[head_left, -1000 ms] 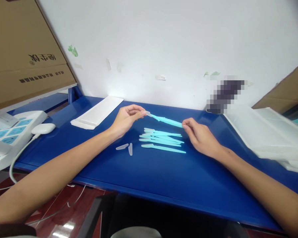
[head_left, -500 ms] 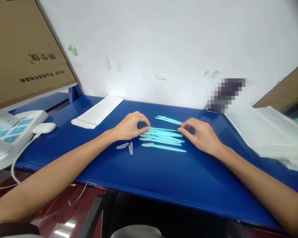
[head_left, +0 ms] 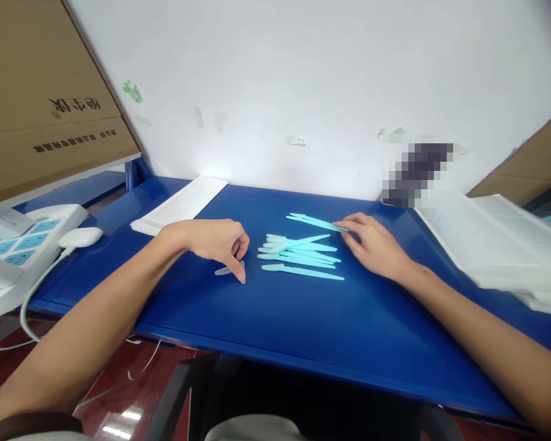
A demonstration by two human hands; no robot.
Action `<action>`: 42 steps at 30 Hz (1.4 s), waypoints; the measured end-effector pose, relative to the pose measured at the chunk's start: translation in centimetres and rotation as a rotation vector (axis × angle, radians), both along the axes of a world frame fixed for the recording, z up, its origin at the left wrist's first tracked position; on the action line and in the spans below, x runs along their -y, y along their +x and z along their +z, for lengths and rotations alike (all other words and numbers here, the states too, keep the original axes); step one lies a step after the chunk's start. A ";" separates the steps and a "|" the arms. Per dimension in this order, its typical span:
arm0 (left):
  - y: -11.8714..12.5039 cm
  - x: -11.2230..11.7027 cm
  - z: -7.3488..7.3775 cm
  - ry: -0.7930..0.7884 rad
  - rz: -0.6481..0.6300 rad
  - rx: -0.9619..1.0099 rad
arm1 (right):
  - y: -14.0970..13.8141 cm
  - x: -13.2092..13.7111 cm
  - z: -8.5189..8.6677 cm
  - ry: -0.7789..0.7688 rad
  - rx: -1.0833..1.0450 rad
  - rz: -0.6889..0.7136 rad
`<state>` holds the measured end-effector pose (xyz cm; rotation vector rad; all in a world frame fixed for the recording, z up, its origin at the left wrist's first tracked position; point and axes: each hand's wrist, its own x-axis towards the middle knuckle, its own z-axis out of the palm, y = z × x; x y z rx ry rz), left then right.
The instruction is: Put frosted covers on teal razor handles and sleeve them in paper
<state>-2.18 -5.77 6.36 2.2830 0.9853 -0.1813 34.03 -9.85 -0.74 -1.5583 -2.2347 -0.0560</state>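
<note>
Several turquoise eyebrow razors (head_left: 303,273) lie in a loose, roughly parallel group on the blue table, one of them slanting across the others. Left of the group, my left hand (head_left: 223,245) is bent down with curled fingers, its thumb and fingertips at a small clear blade cap (head_left: 243,267). Partly behind that thumb lies a second clear cap (head_left: 224,270). Farther back, a separate pair of razors (head_left: 310,220) lies close together. My right hand (head_left: 370,242) has its fingertips on the handle end of that pair; the exact grip is partly hidden.
A white tray (head_left: 183,202) lies at the back left. Clear plastic trays (head_left: 487,245) are stacked at the right. A power strip (head_left: 41,233) with a white plug and cable stands at the left, below a cardboard box (head_left: 50,92). A white wall (head_left: 266,92) rises behind the table.
My left hand has left the razor and moved left and down to the clear caps. The razor both hands held now lies slanted on the group. My right hand has shifted slightly back to the rear pair.
</note>
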 end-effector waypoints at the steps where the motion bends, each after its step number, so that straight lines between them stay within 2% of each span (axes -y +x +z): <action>1: 0.0 0.0 0.0 0.000 0.004 -0.002 | 0.1 0.0 -0.1 -0.010 0.016 0.009; 8: -0.2 -0.8 0.0 0.085 -0.068 0.035 | 0.2 -0.1 0.1 -0.019 0.083 -0.030; 12: 0.3 -0.6 -0.1 0.166 -0.045 0.093 | 0.5 -0.2 0.4 -0.027 0.090 -0.085; 18: 0.9 0.0 0.2 0.242 -0.011 -0.104 | 1.2 -0.6 0.3 -0.062 0.111 -0.149; 22: 0.4 -0.6 0.0 0.217 -0.033 -0.091 | 1.3 -0.7 0.3 -0.128 0.089 -0.189; 24: 0.1 -1.1 -0.4 0.250 -0.039 -0.064 | 1.2 -0.7 0.5 -0.166 0.089 -0.225; 26: 0.0 -1.7 -1.2 0.349 -0.026 -0.035 | 1.1 -0.5 0.6 -0.188 0.067 -0.229; 30: 0.4 -2.8 -3.1 0.587 0.065 0.026 | 0.2 0.0 1.1 -0.176 -0.089 -0.161; 32: 0.6 -3.2 -4.1 0.657 0.098 0.047 | -0.3 0.3 1.4 -0.155 -0.168 -0.126; 35: 0.9 -3.5 -5.0 0.698 0.092 0.072 | -1.0 0.8 1.5 -0.077 -0.197 -0.069; 39: 1.1 -3.7 -5.3 0.689 0.085 0.154 | -1.4 1.0 1.3 0.064 -0.146 0.024; 42: 1.3 -3.6 -5.4 0.711 0.105 0.209 | -1.3 1.1 1.1 0.054 -0.144 0.008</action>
